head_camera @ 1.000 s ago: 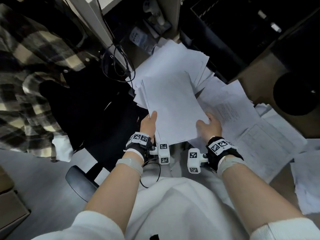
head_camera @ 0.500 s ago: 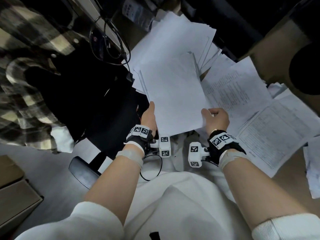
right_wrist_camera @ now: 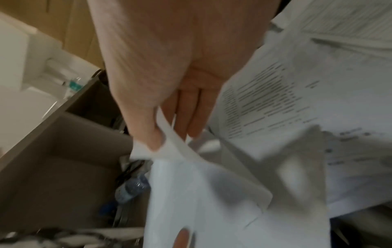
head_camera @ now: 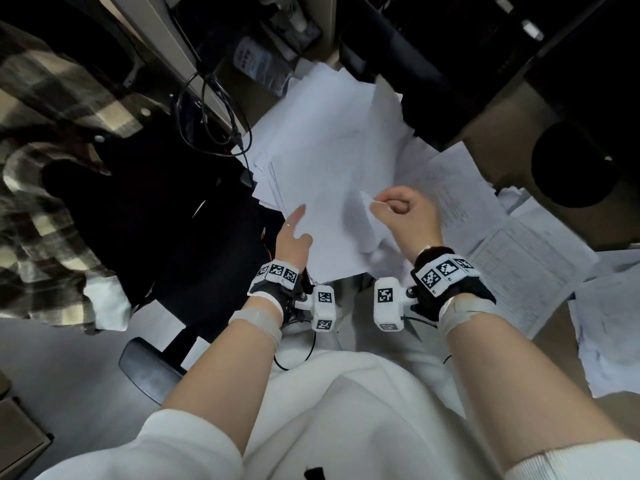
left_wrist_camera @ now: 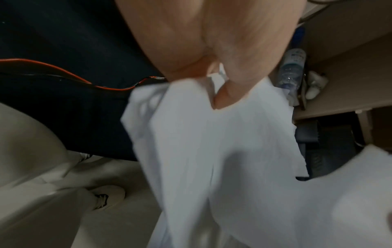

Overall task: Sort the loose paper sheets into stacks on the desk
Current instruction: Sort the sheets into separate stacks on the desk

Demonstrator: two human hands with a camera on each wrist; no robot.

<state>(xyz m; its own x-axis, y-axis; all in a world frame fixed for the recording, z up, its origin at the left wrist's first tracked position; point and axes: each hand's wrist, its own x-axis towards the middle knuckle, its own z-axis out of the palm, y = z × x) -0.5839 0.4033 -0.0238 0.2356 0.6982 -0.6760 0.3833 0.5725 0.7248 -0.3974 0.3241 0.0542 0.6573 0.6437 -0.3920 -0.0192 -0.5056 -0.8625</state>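
Sleeves of white knit frame my view from the head camera, with both forearms reaching forward over my lap. My left hand grips the near left edge of a sheaf of blank sheets, thumb on top and the fingers curled beneath, as the left wrist view shows. My right hand is curled into a loose fist, thumb and forefinger pinching the lifted corner of a single sheet just beside the sheaf's right edge; the right wrist view shows that corner folded over between thumb and fingers. The sheaf is held up, fanned unevenly, its far end pointing away from me.

To the right, printed sheets lie overlapping on the table, and further right more crumpled white pages lie spread. On the left hangs a plaid shirt beside a black chair. Beyond the sheaf, cables loop down and a plastic bottle lies in the dim space further back.
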